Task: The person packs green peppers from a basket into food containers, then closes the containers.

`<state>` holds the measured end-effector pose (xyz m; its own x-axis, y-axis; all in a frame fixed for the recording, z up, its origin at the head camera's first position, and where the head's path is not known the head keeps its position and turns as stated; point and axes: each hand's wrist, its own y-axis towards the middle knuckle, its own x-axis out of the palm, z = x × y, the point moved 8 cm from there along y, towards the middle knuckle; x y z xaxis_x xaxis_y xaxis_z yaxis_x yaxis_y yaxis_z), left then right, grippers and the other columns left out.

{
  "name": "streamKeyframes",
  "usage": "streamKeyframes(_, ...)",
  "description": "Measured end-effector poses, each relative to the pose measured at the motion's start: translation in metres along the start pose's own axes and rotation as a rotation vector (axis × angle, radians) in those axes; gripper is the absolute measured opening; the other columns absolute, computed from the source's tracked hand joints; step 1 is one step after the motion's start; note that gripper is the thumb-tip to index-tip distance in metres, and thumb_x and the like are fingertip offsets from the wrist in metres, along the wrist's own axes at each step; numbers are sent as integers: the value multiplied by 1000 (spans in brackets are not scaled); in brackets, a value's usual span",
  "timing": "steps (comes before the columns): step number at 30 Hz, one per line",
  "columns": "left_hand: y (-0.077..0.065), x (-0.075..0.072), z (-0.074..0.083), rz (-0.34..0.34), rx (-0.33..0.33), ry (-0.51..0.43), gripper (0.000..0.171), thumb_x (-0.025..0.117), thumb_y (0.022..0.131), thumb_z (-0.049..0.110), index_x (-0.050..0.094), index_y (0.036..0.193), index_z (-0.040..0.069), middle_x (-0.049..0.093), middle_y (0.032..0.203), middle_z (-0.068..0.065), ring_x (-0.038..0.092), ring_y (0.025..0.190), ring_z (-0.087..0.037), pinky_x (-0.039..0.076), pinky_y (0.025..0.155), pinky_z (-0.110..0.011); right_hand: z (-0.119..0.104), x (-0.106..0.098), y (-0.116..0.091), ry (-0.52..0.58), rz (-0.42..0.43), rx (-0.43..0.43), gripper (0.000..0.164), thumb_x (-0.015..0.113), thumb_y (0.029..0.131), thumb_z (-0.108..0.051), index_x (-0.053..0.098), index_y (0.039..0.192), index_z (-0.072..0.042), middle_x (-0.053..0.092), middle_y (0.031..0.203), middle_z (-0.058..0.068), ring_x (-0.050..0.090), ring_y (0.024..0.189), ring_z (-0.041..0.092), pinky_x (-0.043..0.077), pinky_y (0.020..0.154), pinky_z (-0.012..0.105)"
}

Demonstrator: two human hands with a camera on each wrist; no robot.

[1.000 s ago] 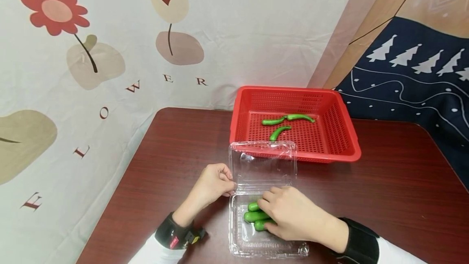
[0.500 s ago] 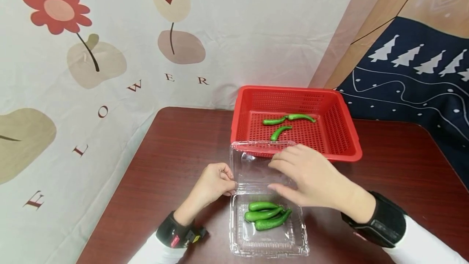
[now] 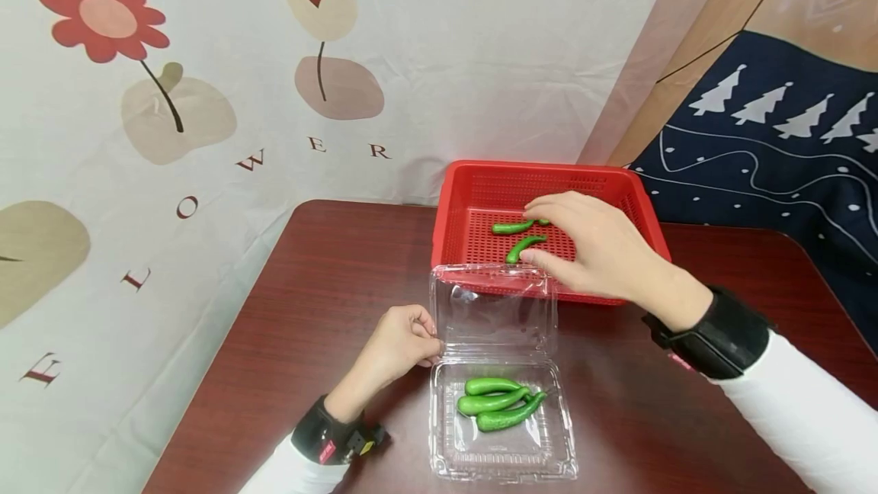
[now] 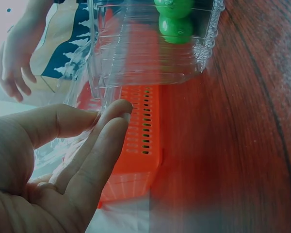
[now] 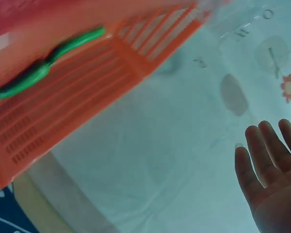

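Note:
A clear plastic clamshell box [image 3: 504, 457] stands on the table with its lid [image 3: 490, 319] raised against the front of the red basket [image 3: 473, 183]. Three green chili peppers [image 3: 501, 402] lie side by side in its base. My left hand [image 3: 401, 345] pinches the box's left edge near the hinge between thumb and fingers [image 4: 114, 128]. Over the basket hovers my right hand [image 3: 597, 246], fingers spread and holding nothing. Below it, green peppers [image 3: 524, 248] lie on the basket floor, one partly hidden by the hand.
The dark red-brown table [image 3: 329, 273] carries both containers. A printed cloth [image 3: 514, 59] hangs along the back, with a navy tree-patterned part [image 3: 775, 143] at right. Black bands [image 3: 720, 334] with cameras circle both wrists.
My right hand has let go of the peppers in the box and moved up and forward over the basket. The left hand has stayed at the box's edge.

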<state>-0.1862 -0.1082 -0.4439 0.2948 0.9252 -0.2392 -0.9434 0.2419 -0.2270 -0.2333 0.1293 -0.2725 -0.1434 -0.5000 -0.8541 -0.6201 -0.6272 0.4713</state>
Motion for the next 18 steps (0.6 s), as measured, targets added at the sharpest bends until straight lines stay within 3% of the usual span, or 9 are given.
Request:
streamKeyframes(7, 1, -1, -1, 5, -5, -2, 16, 69, 75, -11, 59, 82, -1, 73, 71, -14, 71, 62, -17, 66, 62, -39, 37, 8, 17, -35, -89, 116, 57, 85, 86, -33, 67, 131, -4, 70, 128, 13, 64, 119, 32, 56, 101, 57)
streamKeyframes(18, 0, 0, 1, 1, -7, -15, 17, 70, 75, -11, 59, 83, -1, 73, 71, -13, 71, 63, -18, 66, 62, -38, 93, 37, 34, -75, -286, 284, 57, 77, 93, -40, 65, 135, -4, 67, 130, 17, 62, 120, 35, 54, 103, 58)
